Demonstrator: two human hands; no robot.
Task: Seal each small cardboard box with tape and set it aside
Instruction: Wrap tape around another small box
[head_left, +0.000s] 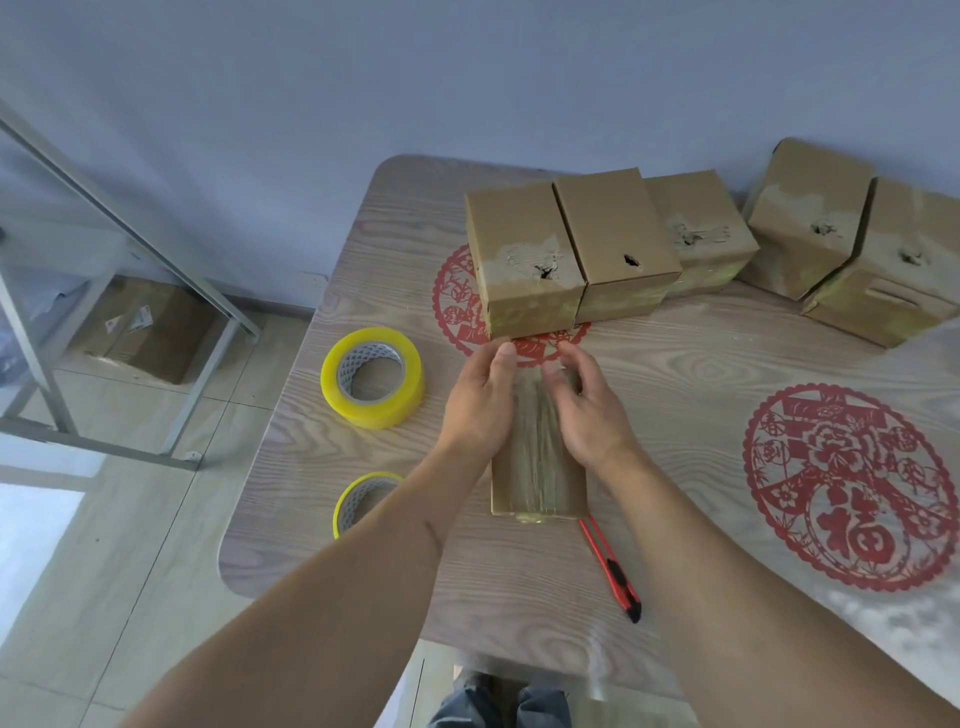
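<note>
A small cardboard box (540, 467) covered with glossy clear tape lies in the middle of the table. My left hand (480, 400) rests flat on its left top side, fingers straight and reaching past its far edge. My right hand (584, 405) lies on its right top side, fingers bent down over the far end of the box. A big roll of yellow tape (371, 384) lies flat to the left. A second roll (363, 499) is partly hidden behind my left forearm. A red utility knife (610, 569) lies just right of the box's near corner.
Several taped cardboard boxes stand along the far side: a row of three (608, 249) close beyond my hands, and two (852, 244) at the far right. Red paper-cut decals (847, 483) mark the wooden table (691, 364). A metal rack (130, 234) and a carton (150, 327) stand on the floor left.
</note>
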